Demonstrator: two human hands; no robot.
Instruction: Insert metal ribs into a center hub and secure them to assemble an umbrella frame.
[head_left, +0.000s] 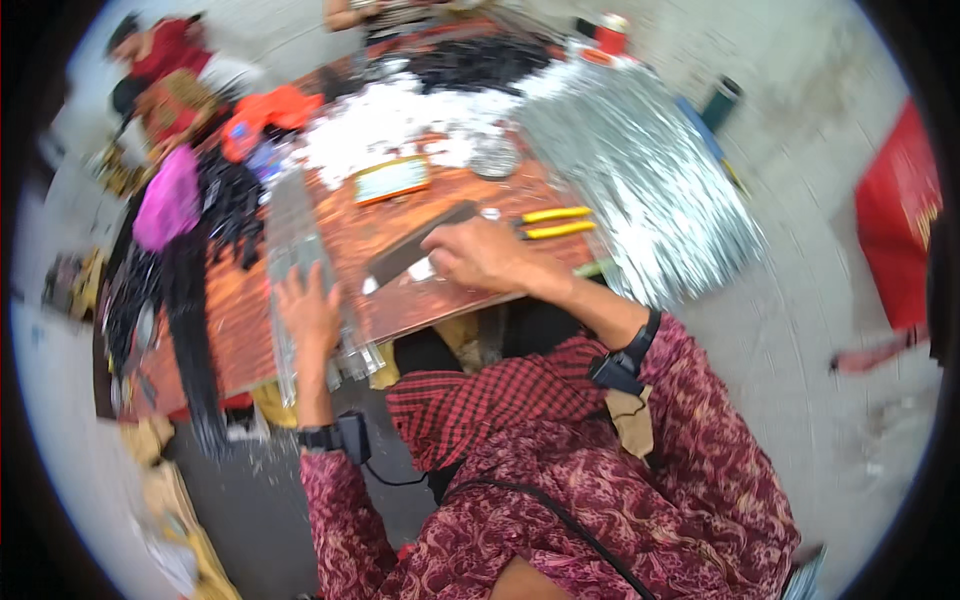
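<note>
My left hand (310, 305) lies with its fingers spread, palm down, on a bundle of clear plastic strips (292, 225) reaching past the table's near edge. To its right, my right hand (475, 252) has curled fingers at the lower edge of a flat, dark grey metal strip (400, 257). What its fingertips pinch, if anything, is hidden. Beneath that hand is a small white piece (421, 269), and another white bit (370, 285) sits by the strip's near end. Yellow-handled pliers (555, 222) lie just right of my right hand.
Silvery strips (650, 180) overhang the reddish table (345, 235) at right. Toward the back are white pieces (380, 125), a yellow-edged box (391, 180), a round metal tin (494, 158) and black strips (480, 62). A pink bag (168, 200) and black strips (190, 330) occupy the left. Other people sit beyond.
</note>
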